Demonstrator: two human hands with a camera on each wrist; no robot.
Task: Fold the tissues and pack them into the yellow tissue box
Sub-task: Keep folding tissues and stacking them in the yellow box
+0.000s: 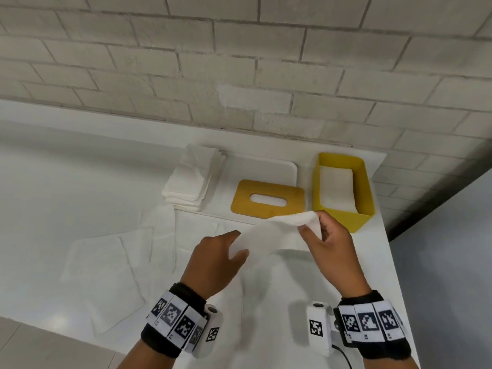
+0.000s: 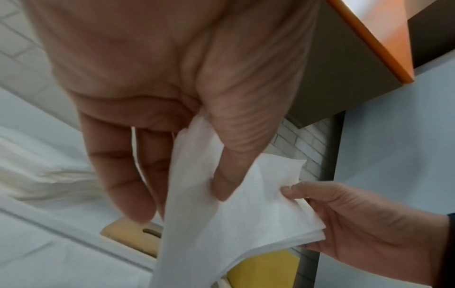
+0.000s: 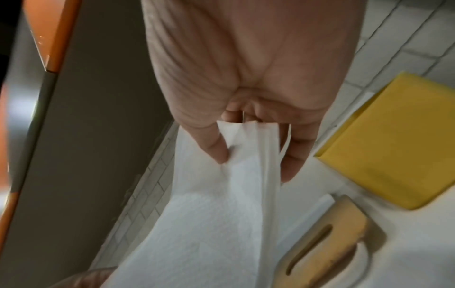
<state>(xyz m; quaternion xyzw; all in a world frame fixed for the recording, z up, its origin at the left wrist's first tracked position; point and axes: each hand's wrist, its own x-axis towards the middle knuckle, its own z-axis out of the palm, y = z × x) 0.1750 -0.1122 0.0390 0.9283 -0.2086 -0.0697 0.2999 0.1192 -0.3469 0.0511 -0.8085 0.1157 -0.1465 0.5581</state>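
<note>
A white counter (image 1: 80,187) is running along a brick wall (image 1: 239,49). Flat tissues (image 1: 106,272) are lying spread on its near left part, and a stack of folded tissues (image 1: 190,179) is sitting toward the back. The yellow tissue box (image 1: 343,209) is standing open at the far right with white tissue lying inside; its slotted lid (image 1: 267,199) is resting flat just beside it, partly on a white tray (image 1: 266,166). Both hands are holding one tissue (image 1: 266,235) in the air in front of the lid: the left hand (image 1: 213,262) is pinching one end, and the right hand (image 1: 331,251) is pinching the other in a closed grip.
</note>
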